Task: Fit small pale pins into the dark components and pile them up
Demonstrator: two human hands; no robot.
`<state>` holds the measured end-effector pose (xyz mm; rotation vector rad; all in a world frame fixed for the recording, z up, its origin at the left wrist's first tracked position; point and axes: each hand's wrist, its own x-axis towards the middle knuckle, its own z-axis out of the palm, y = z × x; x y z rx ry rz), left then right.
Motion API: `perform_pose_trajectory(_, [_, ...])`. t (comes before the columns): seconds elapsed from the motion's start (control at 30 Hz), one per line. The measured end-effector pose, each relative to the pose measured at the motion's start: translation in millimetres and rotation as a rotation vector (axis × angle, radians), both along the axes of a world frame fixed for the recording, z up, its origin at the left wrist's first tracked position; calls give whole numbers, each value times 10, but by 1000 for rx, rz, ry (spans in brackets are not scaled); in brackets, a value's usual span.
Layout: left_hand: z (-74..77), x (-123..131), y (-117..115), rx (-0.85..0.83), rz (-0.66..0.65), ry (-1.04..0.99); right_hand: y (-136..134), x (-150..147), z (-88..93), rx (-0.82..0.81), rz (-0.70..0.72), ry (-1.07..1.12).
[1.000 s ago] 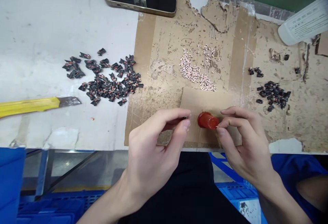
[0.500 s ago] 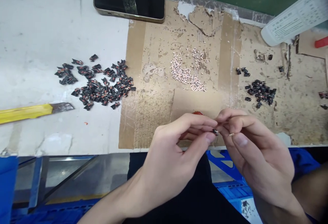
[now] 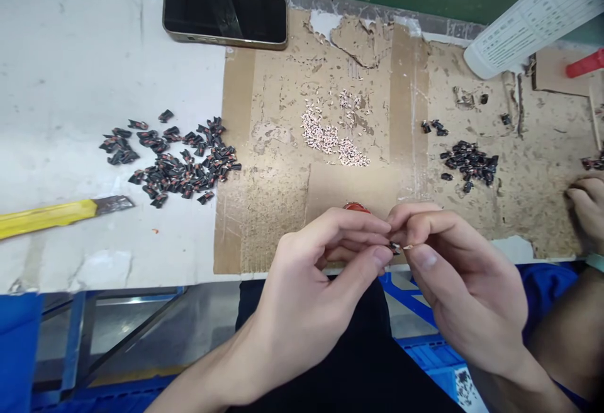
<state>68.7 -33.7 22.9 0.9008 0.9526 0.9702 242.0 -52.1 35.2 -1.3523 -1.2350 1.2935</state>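
Note:
My left hand (image 3: 321,274) and my right hand (image 3: 453,274) meet fingertip to fingertip over the table's front edge. Between them sits a tiny black part (image 3: 394,247), pinched by my left thumb and forefinger. My right hand pinches a small pale pin (image 3: 408,247) against that part. A red cap (image 3: 356,207) on the cardboard mat (image 3: 283,211) shows just behind my left fingers, mostly hidden.
A heap of black-and-red parts (image 3: 179,161) lies left on the white table, a pile of pale pins (image 3: 330,139) mid-mat, black parts (image 3: 467,161) right. A yellow utility knife (image 3: 56,211), a phone (image 3: 224,13) and a white bottle (image 3: 528,16) lie around. Another person's hand (image 3: 587,208) rests far right.
My hands came together from either side of the red cap and now pinch the small part and pin between them. The view shifted right; another person's hand has come into view.

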Motion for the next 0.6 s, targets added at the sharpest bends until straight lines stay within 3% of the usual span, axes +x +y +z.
perform_pose_trajectory(0.4, [26, 5, -4, 33, 50, 27, 20, 33, -58, 81, 56, -117])
perform_pose_trajectory(0.6, [45, 57, -59, 83, 94, 33, 27, 136, 42, 64, 12, -107])
